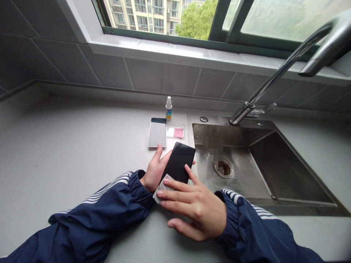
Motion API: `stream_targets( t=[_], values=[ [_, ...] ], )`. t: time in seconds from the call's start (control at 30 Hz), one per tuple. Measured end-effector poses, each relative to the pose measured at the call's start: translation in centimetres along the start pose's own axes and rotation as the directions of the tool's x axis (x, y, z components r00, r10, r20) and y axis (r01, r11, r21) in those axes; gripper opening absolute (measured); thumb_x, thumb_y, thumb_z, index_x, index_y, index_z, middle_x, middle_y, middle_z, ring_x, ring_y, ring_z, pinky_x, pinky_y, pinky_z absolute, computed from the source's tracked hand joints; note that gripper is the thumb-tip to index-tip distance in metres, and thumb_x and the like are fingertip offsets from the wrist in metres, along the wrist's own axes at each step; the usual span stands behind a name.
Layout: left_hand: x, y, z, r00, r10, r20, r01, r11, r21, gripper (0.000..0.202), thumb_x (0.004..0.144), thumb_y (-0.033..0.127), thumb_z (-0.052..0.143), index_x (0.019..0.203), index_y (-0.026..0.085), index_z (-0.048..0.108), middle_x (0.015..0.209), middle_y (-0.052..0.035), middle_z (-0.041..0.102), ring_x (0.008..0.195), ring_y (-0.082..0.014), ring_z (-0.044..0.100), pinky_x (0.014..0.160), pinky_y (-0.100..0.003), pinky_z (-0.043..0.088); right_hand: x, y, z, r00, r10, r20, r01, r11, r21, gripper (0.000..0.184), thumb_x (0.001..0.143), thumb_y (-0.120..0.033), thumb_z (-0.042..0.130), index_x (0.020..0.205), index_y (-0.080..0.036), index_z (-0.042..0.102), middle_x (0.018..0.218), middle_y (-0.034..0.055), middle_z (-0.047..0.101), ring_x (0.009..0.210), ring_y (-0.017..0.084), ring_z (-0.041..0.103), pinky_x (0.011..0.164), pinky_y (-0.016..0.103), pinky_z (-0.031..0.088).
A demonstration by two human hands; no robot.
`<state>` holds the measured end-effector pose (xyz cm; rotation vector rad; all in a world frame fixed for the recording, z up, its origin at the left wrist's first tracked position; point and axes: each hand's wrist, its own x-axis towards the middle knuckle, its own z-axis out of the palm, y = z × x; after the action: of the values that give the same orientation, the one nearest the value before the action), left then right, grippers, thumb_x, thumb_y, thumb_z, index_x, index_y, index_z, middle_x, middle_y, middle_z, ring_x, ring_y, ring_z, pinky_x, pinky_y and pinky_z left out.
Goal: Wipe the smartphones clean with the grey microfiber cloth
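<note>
A black smartphone (pixel 179 162), its dark screen facing up, lies tilted in my left hand (pixel 154 168), whose fingers pass beneath it. My right hand (pixel 196 206) presses a light grey cloth (pixel 161 188) onto the phone's lower end. Its index finger rests on the screen, and the thumb is held apart below. Just beyond the hands, a white-framed phone (pixel 157 132) lies flat on the counter. Partly under that phone is a clear phone case (pixel 181 126) with a pink slip (pixel 178 133) in it. A small white spray bottle (pixel 168 109) stands behind them.
To the right, a steel sink (pixel 263 171) with a drain (pixel 224 168) is set into the pale counter (pixel 68 146). A chrome faucet (pixel 285 71) arches over it. Grey wall tiles (pixel 145 73) and a white window sill (pixel 153 49) run along the back.
</note>
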<state>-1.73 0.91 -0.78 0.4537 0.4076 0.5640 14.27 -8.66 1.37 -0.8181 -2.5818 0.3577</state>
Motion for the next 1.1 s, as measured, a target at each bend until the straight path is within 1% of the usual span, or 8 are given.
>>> stream_targets(
  t=[0.13, 0.27, 0.43, 0.57, 0.67, 0.83, 0.97, 1.1],
  values=[
    [0.0, 0.0, 0.4, 0.999, -0.040, -0.004, 0.040, 0.999, -0.016, 0.087, 0.094, 0.074, 0.019, 0.151, 0.013, 0.041, 0.127, -0.0203, 0.067, 0.112, -0.0330, 0.066, 0.103, -0.047, 0.045, -0.1, 0.7, 0.3, 0.998, 0.029, -0.064, -0.031, 0.999, -0.033, 0.035, 0.102, -0.035, 0.047, 0.132, -0.020, 0.058, 0.142, -0.0001, 0.060, 0.143, 0.023, 0.044, 0.122, 0.056, -0.017],
    [0.0, 0.0, 0.7, 0.999, -0.038, -0.022, 0.037, 0.998, -0.050, 0.082, 0.096, 0.070, 0.023, 0.151, 0.013, 0.042, 0.123, -0.0183, 0.068, 0.110, -0.0298, 0.067, 0.101, -0.041, 0.047, -0.3, 1.4, 0.4, 0.980, 0.144, -0.137, -0.156, 0.984, -0.085, 0.036, 0.102, -0.033, 0.048, 0.135, -0.021, 0.057, 0.144, 0.0020, 0.058, 0.144, 0.023, 0.042, 0.124, 0.055, -0.010],
    [0.2, 0.1, 0.8, 0.999, -0.040, 0.023, 0.043, 0.992, -0.119, 0.076, 0.098, 0.065, 0.023, 0.151, 0.014, 0.042, 0.122, -0.0171, 0.068, 0.106, -0.0294, 0.068, 0.098, -0.042, 0.050, -0.5, 2.6, 0.0, 0.902, 0.380, -0.206, -0.415, 0.894, -0.168, 0.041, 0.102, -0.032, 0.047, 0.142, -0.022, 0.050, 0.152, 0.0050, 0.049, 0.148, 0.025, 0.036, 0.123, 0.060, 0.004],
    [0.0, 0.2, 0.9, 0.998, -0.047, 0.048, 0.053, 0.992, -0.112, 0.072, 0.099, 0.064, 0.022, 0.151, 0.019, 0.041, 0.121, -0.0148, 0.067, 0.101, -0.0283, 0.069, 0.094, -0.044, 0.052, -0.7, 3.2, -0.1, 0.850, 0.461, -0.253, -0.512, 0.837, -0.193, 0.044, 0.102, -0.032, 0.046, 0.145, -0.023, 0.047, 0.154, 0.0073, 0.046, 0.148, 0.028, 0.034, 0.120, 0.065, 0.014],
    [-0.1, 0.3, 1.0, 0.997, -0.057, 0.056, 0.062, 0.993, -0.100, 0.069, 0.099, 0.063, 0.022, 0.152, 0.021, 0.040, 0.121, -0.0137, 0.068, 0.099, -0.0274, 0.069, 0.092, -0.043, 0.052, -0.6, 3.3, 0.1, 0.844, 0.473, -0.254, -0.524, 0.828, -0.199, 0.045, 0.102, -0.032, 0.045, 0.146, -0.022, 0.045, 0.155, 0.0082, 0.044, 0.149, 0.028, 0.033, 0.119, 0.067, 0.018],
    [0.0, 0.2, 1.1, 0.998, -0.030, 0.046, 0.034, 0.995, -0.093, 0.068, 0.100, 0.061, 0.027, 0.150, 0.018, 0.043, 0.119, -0.0139, 0.068, 0.099, -0.0274, 0.069, 0.094, -0.041, 0.051, -0.6, 3.1, 0.1, 0.870, 0.445, -0.214, -0.485, 0.852, -0.197, 0.048, 0.102, -0.033, 0.045, 0.148, -0.020, 0.043, 0.156, 0.0108, 0.042, 0.149, 0.031, 0.031, 0.117, 0.070, 0.018],
    [0.1, 0.1, 1.3, 1.000, -0.014, 0.015, 0.016, 0.995, -0.094, 0.068, 0.101, 0.058, 0.028, 0.147, 0.013, 0.048, 0.115, -0.0151, 0.070, 0.100, -0.0273, 0.069, 0.096, -0.039, 0.050, -0.5, 2.8, -0.1, 0.903, 0.393, -0.176, -0.422, 0.887, -0.185, 0.048, 0.101, -0.033, 0.047, 0.147, -0.019, 0.044, 0.154, 0.0123, 0.044, 0.149, 0.031, 0.031, 0.119, 0.069, 0.011],
    [0.2, 0.1, 1.2, 1.000, -0.012, -0.012, 0.011, 0.996, -0.083, 0.066, 0.102, 0.056, 0.027, 0.144, 0.010, 0.051, 0.109, -0.0146, 0.071, 0.098, -0.0258, 0.069, 0.096, -0.037, 0.050, -0.5, 2.4, -0.2, 0.930, 0.330, -0.164, -0.355, 0.921, -0.160, 0.043, 0.102, -0.032, 0.047, 0.143, -0.019, 0.050, 0.151, 0.0106, 0.049, 0.148, 0.029, 0.033, 0.121, 0.064, 0.001]
  ],
)
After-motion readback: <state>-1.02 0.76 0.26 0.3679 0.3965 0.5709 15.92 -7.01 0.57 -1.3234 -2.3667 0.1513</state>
